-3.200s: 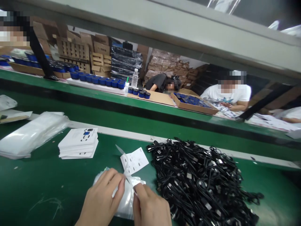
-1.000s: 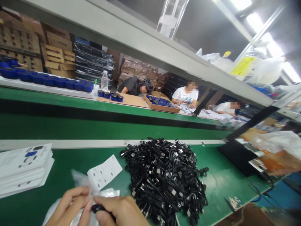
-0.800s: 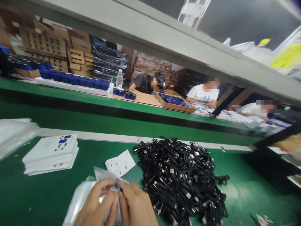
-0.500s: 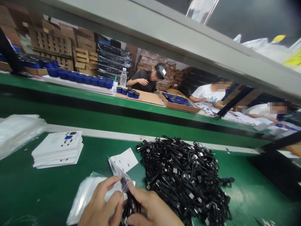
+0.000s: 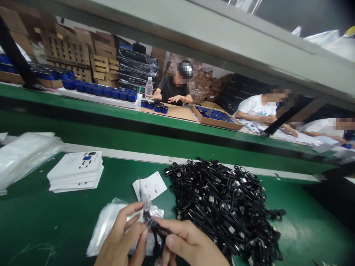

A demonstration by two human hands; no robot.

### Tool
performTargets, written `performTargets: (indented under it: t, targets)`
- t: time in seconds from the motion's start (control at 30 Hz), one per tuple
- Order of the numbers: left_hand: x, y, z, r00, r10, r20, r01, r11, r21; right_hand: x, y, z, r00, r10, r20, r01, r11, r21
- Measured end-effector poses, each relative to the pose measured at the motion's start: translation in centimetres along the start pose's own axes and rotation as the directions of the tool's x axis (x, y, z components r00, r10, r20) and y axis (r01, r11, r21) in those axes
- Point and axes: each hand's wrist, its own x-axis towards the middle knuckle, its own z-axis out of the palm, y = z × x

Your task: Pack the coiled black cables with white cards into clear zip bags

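Note:
My left hand pinches the mouth of a small clear plastic bag between thumb and fingers. My right hand, closed around a bundled black USB cable, meets it there; one end of the cable is inside the bag. Part of the bundle is hidden behind my right fingers. Under and beside my left hand lies a pile of flat clear bags. Just beyond my fingertips sits a small stack of white printed cards. A big heap of black USB cables spreads out to the right.
A stack of white leaflets and larger plastic bags lie on the left of the green table. Across a raised green ledge, people work beside blue-and-black round items and a carton. A beam crosses overhead.
My view has swung slightly left. My right fingers have shifted on the cable bundle, with its end still in the bag. The person opposite now has both hands out over the cardboard.

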Motion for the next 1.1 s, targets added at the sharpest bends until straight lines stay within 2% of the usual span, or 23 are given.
performTargets:
  t: [0.07, 0.13, 0.27, 0.37, 0.43, 0.53, 0.6, 0.63, 0.67, 0.73, 0.77, 0.83, 0.97, 1.03, 1.1]
  targets:
    - [0.0, 0.2, 0.0, 1.0, -0.008, 0.025, 0.008, 1.0, 0.001, -0.3, 0.0, -0.2, 1.0, 0.024, 0.004, -0.024, 0.999, 0.04]
    - [-0.1, 0.3, 0.0, 0.999, 0.001, 0.045, -0.002, 1.0, 0.011, -0.5, -0.2, -0.2, 0.999, 0.034, -0.031, -0.034, 0.999, 0.0]
    - [-0.4, 0.1, 0.4, 0.999, 0.003, 0.053, -0.007, 0.997, 0.081, 0.0, -0.5, 0.8, 0.996, 0.006, -0.094, -0.024, 0.982, -0.187]
    - [-0.8, -0.2, 0.9, 0.999, -0.009, 0.043, 0.005, 0.994, 0.106, 0.9, 0.0, 1.9, 0.983, -0.055, -0.174, -0.023, 0.91, -0.415]
    - [-1.0, -0.4, 1.4, 0.999, 0.005, 0.037, -0.008, 0.995, 0.101, 1.4, 0.7, 2.5, 0.942, -0.179, -0.282, -0.025, 0.804, -0.594]
    - [-1.2, -0.6, 1.9, 0.999, -0.001, 0.039, -0.004, 0.993, 0.12, 1.8, 1.6, 3.0, 0.834, -0.381, -0.399, -0.102, 0.605, -0.79]
    - [-1.1, -0.7, 1.9, 0.999, -0.023, 0.041, 0.017, 0.991, 0.134, 1.7, 1.7, 3.0, 0.807, -0.414, -0.421, -0.123, 0.579, -0.806]
    - [-1.0, -0.8, 1.8, 0.999, -0.028, 0.039, 0.023, 0.991, 0.132, 1.6, 1.6, 2.8, 0.828, -0.398, -0.395, -0.077, 0.618, -0.783]
    - [-0.9, -0.9, 1.6, 0.999, -0.03, 0.035, 0.026, 0.992, 0.127, 1.5, 1.5, 2.6, 0.869, -0.364, -0.335, 0.002, 0.679, -0.734]
    - [-0.6, -1.0, 1.2, 0.999, -0.015, 0.039, 0.01, 0.992, 0.123, 1.2, 1.2, 2.1, 0.942, -0.296, -0.159, 0.147, 0.788, -0.598]
    - [-0.5, -1.0, 1.0, 0.999, 0.0, 0.05, -0.006, 0.992, 0.126, 1.1, 1.1, 1.9, 0.958, -0.276, -0.084, 0.185, 0.812, -0.553]
    - [-0.4, -1.0, 0.8, 0.998, 0.013, 0.065, -0.021, 0.991, 0.131, 0.9, 1.1, 1.6, 0.965, -0.261, -0.031, 0.2, 0.805, -0.559]
    - [-0.8, -0.7, 1.4, 1.0, -0.004, 0.02, 0.002, 0.995, 0.095, 0.8, 0.9, 1.6, 0.955, -0.293, -0.043, 0.194, 0.728, -0.657]
    - [-1.0, -0.5, 1.7, 1.0, 0.025, 0.0, -0.025, 0.995, 0.096, 0.7, 0.7, 1.7, 0.954, -0.293, -0.057, 0.177, 0.709, -0.683]
    - [-1.1, -0.2, 1.7, 0.998, 0.057, -0.003, -0.057, 0.992, 0.111, 0.6, 0.8, 1.9, 0.941, -0.325, -0.092, 0.152, 0.651, -0.744]
